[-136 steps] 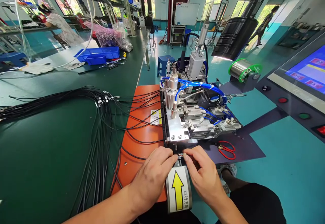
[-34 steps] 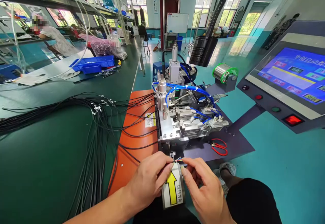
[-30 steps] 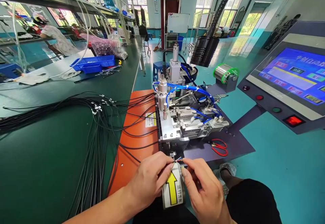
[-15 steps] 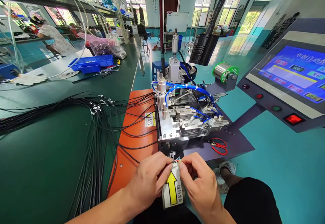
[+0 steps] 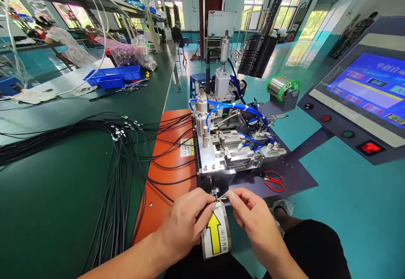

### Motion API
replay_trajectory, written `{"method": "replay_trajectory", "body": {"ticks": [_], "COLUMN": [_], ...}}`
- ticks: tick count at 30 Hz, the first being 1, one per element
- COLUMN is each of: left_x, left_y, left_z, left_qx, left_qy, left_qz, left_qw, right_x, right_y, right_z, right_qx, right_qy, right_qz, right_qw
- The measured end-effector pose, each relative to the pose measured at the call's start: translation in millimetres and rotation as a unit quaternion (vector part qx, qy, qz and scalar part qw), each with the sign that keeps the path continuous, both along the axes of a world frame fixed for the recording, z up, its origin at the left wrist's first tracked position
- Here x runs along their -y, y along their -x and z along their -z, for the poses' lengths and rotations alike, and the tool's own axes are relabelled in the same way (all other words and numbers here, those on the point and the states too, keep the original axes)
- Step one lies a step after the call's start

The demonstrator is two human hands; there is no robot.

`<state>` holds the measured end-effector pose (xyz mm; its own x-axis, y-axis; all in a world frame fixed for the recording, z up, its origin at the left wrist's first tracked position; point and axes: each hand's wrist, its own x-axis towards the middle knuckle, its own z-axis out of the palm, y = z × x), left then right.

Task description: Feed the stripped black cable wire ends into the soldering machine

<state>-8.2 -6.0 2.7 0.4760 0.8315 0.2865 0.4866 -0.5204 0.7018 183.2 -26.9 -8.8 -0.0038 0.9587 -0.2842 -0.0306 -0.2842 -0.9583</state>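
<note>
Just below the front of the metal machine, my left hand pinches a dark cable end between thumb and forefinger. Thin coloured wires stick out from it to the right. My right hand is closed on the tips of these wires with thumb and forefinger. Under and between the hands is a curved white label plate with a yellow arrow. Black cables run from the left across the orange plate to the machine's side.
Bundled black cables lie on the green table. Red-handled scissors rest at the machine's right. A touchscreen panel stands at right, a solder spool behind. Blue trays are at back left; a person sits beyond.
My right hand has shifted slightly right and up, its fingertips farther from my left hand's. More of the thin wires shows between them. The camera view has shifted a little.
</note>
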Motion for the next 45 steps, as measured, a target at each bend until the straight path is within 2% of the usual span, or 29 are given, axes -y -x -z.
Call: {"method": "replay_trajectory", "body": {"ticks": [3, 7, 17, 26, 33, 45], "left_x": [0.1, 0.1, -1.0, -5.8, -6.5, -7.6], "left_y": [0.5, 0.8, 0.7, 10.8, 12.5, 11.7], "left_z": [1.4, 1.9, -0.8, -0.3, 5.0, 8.4], "left_qx": [0.000, -0.002, -0.031, -0.044, -0.064, -0.077], "left_qy": [0.005, 0.004, -0.010, -0.005, -0.040, -0.049], "left_qz": [0.000, 0.002, 0.004, -0.006, -0.028, -0.039], "left_qw": [1.000, 1.000, 0.999, 0.999, 0.997, 0.995], "right_x": [-2.2, -2.2, -6.6, -16.5, -22.7, -26.2], "right_y": [2.7, 5.6, 4.9, 4.0, 7.8, 11.4], "right_z": [-1.3, -3.7, -3.8, 11.7, 14.9, 19.2], "right_qx": [-0.043, -0.046, 0.056, 0.095, 0.075, 0.049], "right_qy": [0.013, 0.009, -0.039, -0.050, -0.052, -0.054], "right_qz": [-0.020, -0.019, -0.006, -0.008, -0.013, -0.018], "right_qw": [0.999, 0.999, 0.998, 0.994, 0.996, 0.997]}}
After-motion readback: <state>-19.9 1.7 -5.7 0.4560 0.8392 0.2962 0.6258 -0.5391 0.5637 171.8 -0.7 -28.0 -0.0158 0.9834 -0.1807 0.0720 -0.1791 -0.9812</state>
